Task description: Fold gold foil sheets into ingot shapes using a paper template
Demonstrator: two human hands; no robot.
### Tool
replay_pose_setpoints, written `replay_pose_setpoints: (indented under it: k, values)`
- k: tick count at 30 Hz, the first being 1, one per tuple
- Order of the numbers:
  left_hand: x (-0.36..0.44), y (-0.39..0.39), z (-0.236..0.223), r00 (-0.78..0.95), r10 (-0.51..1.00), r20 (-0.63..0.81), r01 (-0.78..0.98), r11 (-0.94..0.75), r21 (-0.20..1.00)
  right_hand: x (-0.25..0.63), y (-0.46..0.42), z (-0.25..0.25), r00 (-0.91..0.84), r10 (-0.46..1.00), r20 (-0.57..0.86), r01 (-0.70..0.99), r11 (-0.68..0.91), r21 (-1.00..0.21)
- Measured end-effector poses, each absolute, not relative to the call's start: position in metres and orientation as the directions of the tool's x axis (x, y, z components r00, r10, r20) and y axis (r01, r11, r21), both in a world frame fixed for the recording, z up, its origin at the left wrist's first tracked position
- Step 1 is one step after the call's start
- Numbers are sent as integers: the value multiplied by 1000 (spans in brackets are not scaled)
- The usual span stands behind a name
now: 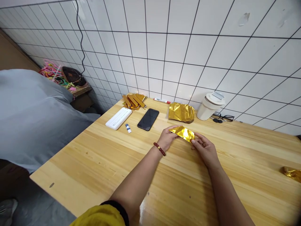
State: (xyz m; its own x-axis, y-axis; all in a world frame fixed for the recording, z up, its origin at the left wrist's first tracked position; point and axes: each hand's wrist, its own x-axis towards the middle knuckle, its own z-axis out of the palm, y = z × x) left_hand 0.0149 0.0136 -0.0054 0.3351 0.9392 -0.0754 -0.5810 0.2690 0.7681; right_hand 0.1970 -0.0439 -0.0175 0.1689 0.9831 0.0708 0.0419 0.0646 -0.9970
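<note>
A shiny gold foil paper [182,133], folded into a narrow shape, is held up between both hands above the wooden table. My left hand [166,138], with a dark red bead bracelet [159,149] on the wrist, grips its left end. At the right end, the thumb and fingers of my right hand [205,148] pinch the foil. Just behind the hands lies a stack of gold foil sheets [181,112]. Parts of the left fingers are hidden behind the foil.
On the wooden table [113,169] lie a phone [148,119], a white power bank [118,118], a small blue-and-white tube [128,128], folded gold strips [134,101] and a marker [161,100]. A white cup [210,106] and glasses [223,117] sit by the wall. A person in grey [35,116] is at left.
</note>
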Motion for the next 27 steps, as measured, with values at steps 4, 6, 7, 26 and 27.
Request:
replay_pose_setpoints:
  k: [4, 6, 7, 26, 27]
  values:
    - [16, 13, -6, 412, 910, -54, -593, 313, 742, 197, -43, -18, 261, 964, 44, 72, 26, -997]
    - [16, 13, -8, 442, 896, -43, -592, 327, 736, 197, -43, -17, 290, 956, 43, 49, 31, -998]
    - [17, 13, -9, 438, 898, -48, -586, 325, 742, 196, -43, -15, 285, 958, 43, 38, 34, -999]
    - [14, 13, -10, 387, 921, -52, -570, 283, 771, 202, -46, -22, 49, 987, 152, 106, 146, -984]
    - [14, 14, -11, 383, 922, -64, -573, 291, 766, 202, -46, -24, 33, 985, 168, 133, 162, -978]
